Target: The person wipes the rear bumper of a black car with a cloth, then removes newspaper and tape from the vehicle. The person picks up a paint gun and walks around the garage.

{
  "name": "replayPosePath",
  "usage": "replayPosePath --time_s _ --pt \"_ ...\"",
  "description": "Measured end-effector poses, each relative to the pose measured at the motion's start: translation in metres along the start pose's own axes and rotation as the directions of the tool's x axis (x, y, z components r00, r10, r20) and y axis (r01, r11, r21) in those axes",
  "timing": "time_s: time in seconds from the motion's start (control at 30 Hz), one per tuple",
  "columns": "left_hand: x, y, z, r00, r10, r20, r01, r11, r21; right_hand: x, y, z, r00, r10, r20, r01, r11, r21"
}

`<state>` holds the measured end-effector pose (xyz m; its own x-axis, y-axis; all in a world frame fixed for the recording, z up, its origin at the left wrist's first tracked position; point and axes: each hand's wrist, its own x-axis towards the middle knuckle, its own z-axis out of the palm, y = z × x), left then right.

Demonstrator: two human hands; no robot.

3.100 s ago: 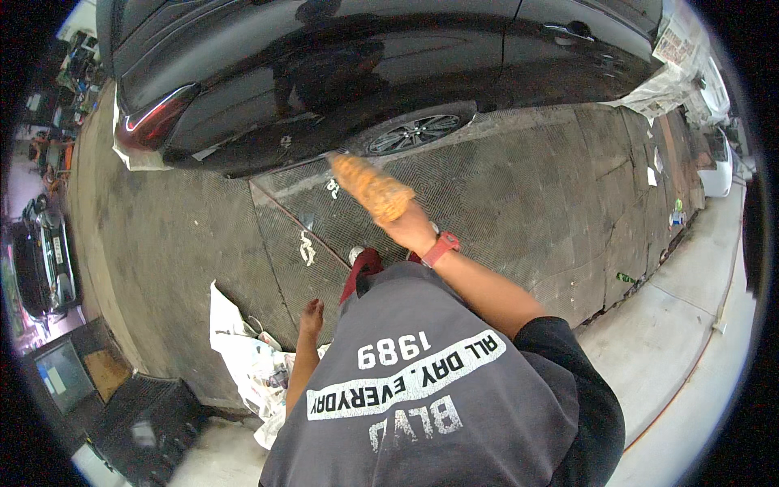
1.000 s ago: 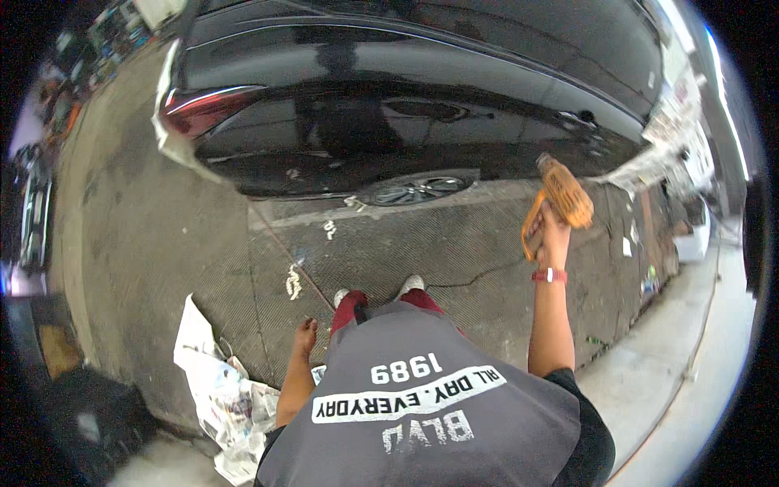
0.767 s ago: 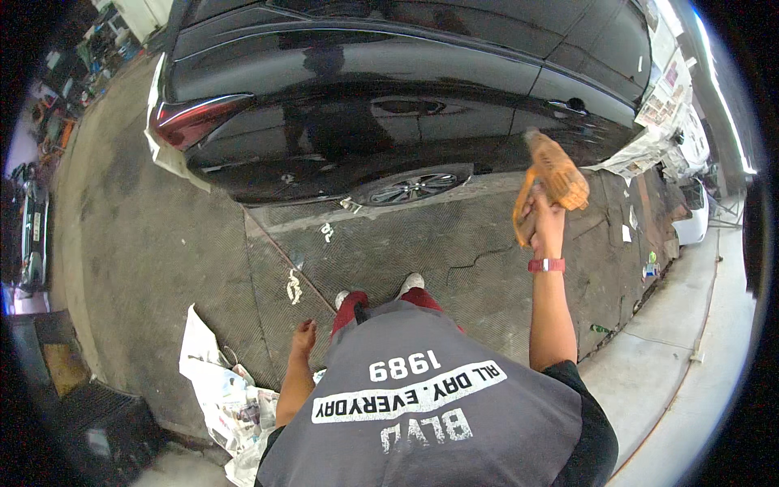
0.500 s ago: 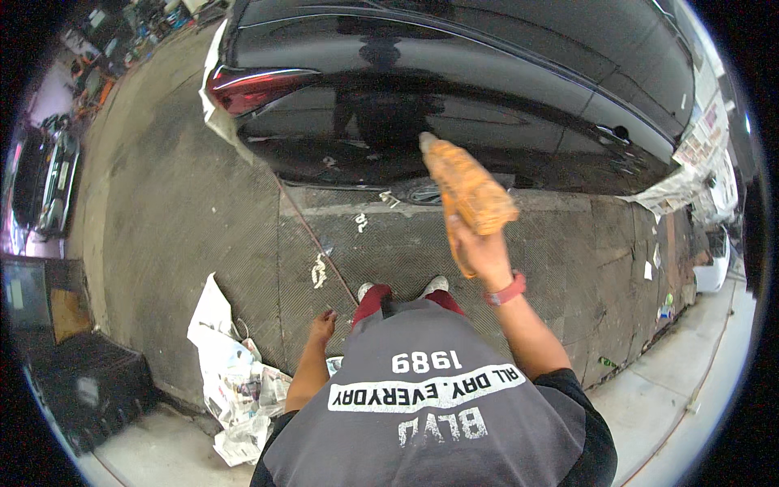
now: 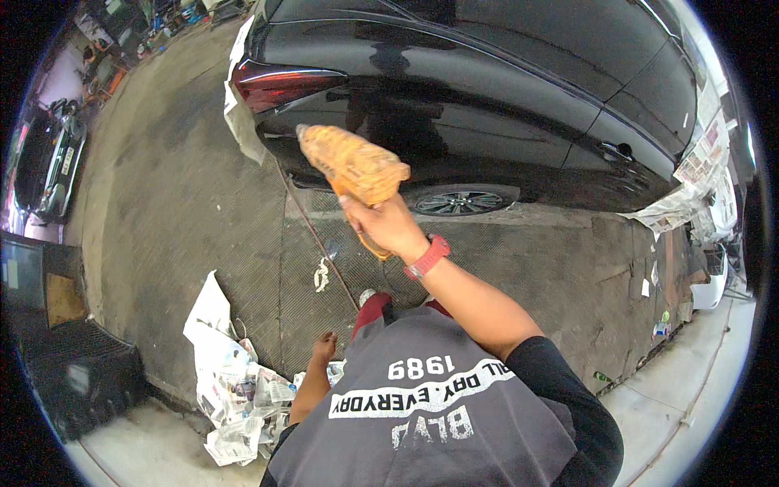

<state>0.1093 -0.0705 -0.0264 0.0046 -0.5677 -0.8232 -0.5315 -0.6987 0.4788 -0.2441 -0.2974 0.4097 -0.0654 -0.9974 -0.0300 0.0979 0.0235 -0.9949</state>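
My right hand [image 5: 380, 223] is wrapped round the handle of a worn orange-yellow heat gun [image 5: 357, 166], a red watch on that wrist. The gun's grey nozzle points up and left, towards the rear corner of a glossy black car [image 5: 487, 105]. It overlaps the dark panel below the red tail light [image 5: 284, 85]; I cannot tell whether it touches. Low on my left side hangs my left hand [image 5: 325, 346], its fingers loosely bent and nothing visible in them. Crumpled newspaper and white sheet [image 5: 231, 365] lie on the floor near it.
A wheel [image 5: 460, 201] shows under the car's side. Newspaper masking [image 5: 702, 150] hangs at the car's right end. A thin cord or hose [image 5: 312, 231] crosses the ribbed floor beside a white scrap [image 5: 321, 276]. Dark panels [image 5: 77, 373] stand at left; another dark car [image 5: 53, 162] is farther off.
My right hand has swung the heat gun left, from above the wheel towards the tail-light end. More of the wheel shows now. My left hand stays low, slightly lower in view.
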Motion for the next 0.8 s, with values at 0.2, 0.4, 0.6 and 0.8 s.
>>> replayPosePath --time_s 0.2,0.4,0.6,0.8 --pt "0.017 -0.003 0.009 1.0 0.021 -0.014 -0.02 0.999 0.047 -0.062 -0.022 -0.093 0.94 -0.052 -0.336 0.007 0.991 -0.134" --pt "0.003 0.066 0.011 0.998 0.045 0.038 -0.051 0.983 0.179 -0.126 -0.019 -0.218 0.734 -0.049 -0.678 -0.051 0.991 -0.128" --pt "0.051 0.079 0.017 0.988 0.149 0.027 -0.151 0.985 0.078 -0.153 -0.041 -0.316 0.535 -0.121 -0.836 -0.048 0.984 -0.173" --pt "0.034 0.104 0.013 0.977 0.213 0.013 -0.213 0.977 0.031 -0.136 -0.045 -0.342 0.397 -0.162 -0.903 0.111 0.986 -0.128"
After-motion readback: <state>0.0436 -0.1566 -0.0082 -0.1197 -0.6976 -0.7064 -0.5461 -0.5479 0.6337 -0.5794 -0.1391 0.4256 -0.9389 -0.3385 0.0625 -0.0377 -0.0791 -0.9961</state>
